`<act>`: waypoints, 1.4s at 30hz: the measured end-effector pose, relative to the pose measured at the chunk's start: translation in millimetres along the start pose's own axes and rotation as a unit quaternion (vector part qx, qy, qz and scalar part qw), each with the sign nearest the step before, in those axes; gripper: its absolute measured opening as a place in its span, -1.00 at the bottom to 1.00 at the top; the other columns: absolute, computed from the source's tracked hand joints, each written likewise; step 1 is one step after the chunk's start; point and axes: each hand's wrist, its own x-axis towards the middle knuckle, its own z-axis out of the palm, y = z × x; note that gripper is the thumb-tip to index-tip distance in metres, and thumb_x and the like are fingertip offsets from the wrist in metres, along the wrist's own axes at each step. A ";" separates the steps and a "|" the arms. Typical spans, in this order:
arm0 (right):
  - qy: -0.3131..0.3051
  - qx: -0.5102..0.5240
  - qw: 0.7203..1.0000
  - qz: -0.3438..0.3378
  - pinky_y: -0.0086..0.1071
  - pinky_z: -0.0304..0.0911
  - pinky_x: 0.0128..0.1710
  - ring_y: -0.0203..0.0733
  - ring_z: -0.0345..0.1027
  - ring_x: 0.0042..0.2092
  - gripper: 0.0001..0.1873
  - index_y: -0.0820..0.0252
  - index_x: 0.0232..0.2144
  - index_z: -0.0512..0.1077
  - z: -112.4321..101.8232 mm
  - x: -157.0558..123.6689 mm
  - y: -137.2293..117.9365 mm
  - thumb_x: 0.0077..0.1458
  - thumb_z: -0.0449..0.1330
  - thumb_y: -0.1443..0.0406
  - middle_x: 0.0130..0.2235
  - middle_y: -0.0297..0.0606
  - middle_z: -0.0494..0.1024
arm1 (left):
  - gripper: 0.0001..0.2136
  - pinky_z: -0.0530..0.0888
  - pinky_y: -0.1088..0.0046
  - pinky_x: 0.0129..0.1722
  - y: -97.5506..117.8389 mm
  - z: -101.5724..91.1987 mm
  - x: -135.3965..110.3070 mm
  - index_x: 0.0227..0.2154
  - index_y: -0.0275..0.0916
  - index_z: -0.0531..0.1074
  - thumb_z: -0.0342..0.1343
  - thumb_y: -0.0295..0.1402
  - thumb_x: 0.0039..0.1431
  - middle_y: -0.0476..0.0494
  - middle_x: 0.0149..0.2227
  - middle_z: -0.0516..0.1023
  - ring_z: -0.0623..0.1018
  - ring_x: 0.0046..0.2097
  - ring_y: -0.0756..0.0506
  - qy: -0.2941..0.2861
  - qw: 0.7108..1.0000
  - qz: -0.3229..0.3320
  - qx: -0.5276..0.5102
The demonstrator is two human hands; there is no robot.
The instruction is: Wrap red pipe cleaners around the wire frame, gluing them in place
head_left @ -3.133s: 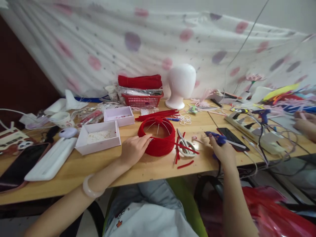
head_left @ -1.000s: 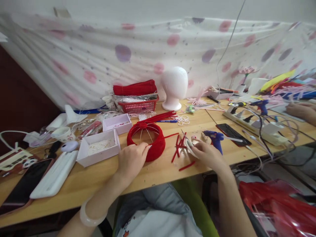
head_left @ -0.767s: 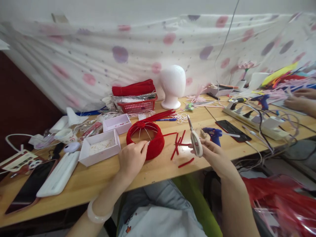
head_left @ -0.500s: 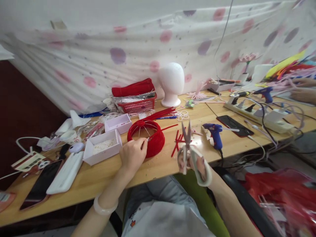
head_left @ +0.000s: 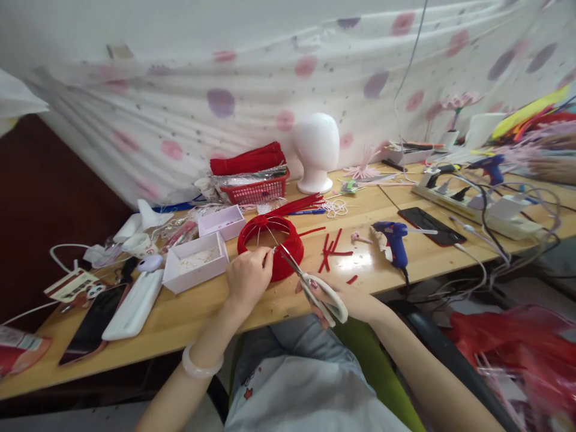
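A round wire frame (head_left: pixel 291 255), wrapped in fuzzy red pipe cleaner and bare at the top where thin wires cross, rests on the table. My left hand (head_left: pixel 249 275) is closed in a pinch at the near left side of its rim; the fingers hide the exact spot. In my right hand (head_left: pixel 327 295) is a pair of scissors (head_left: pixel 327 298) with pale handles, its blades pointing up and left at the rim beside my left fingertips. Cut bits of red pipe cleaner (head_left: pixel 332 252) lie to the right of the frame.
Two white boxes (head_left: pixel 195 264) of small beads stand left of the frame. Behind are a red basket (head_left: pixel 256 192) and a white foam head (head_left: pixel 317 153). A blue glue gun (head_left: pixel 393 240), a phone (head_left: pixel 431 227) and a power strip (head_left: pixel 477 207) lie right. Another person's hands (head_left: pixel 553 162) show far right.
My right hand has swung the scissors left and down, from upright above the table to the frame's rim. A short red piece now lies nearer the table edge. My left hand stays at the rim.
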 end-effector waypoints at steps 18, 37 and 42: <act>0.080 0.000 0.995 0.066 -0.44 0.25 -0.57 -0.33 0.27 -0.61 -0.25 0.19 -0.12 0.41 2.5 22.8 -9.4 -0.12 0.33 -0.25 -0.62 -0.50 0.37 | -0.71 0.35 0.39 -0.31 0.6 -0.5 -0.3 -0.28 -0.13 0.66 0.02 -0.27 0.41 -0.23 -0.33 0.70 0.67 -0.19 -0.22 -0.002 1.000 0.010 -0.015; 0.124 -0.097 0.987 -0.015 -0.54 0.19 -0.70 -0.34 0.30 -0.67 -0.80 0.15 -0.33 0.34 12.4 32.9 6.4 0.05 0.23 0.17 -0.64 -0.51 0.38 | -0.69 0.36 0.41 -0.31 -0.3 -0.5 -1.9 -0.29 -0.14 0.66 0.00 -0.27 0.42 -0.23 -0.36 0.69 0.67 -0.21 -0.20 0.005 1.000 0.025 -0.012; 0.142 -0.117 0.983 -0.026 -0.51 0.20 -0.72 -0.32 0.30 -0.67 -0.67 0.14 -0.31 0.36 9.3 18.5 4.0 0.05 0.26 0.04 -0.62 -0.50 0.37 | -0.69 0.35 0.41 -0.31 -1.6 0.6 -2.5 -0.22 -0.14 0.66 -0.01 -0.28 0.43 -0.23 -0.34 0.70 0.66 -0.22 -0.20 0.010 1.000 0.025 -0.012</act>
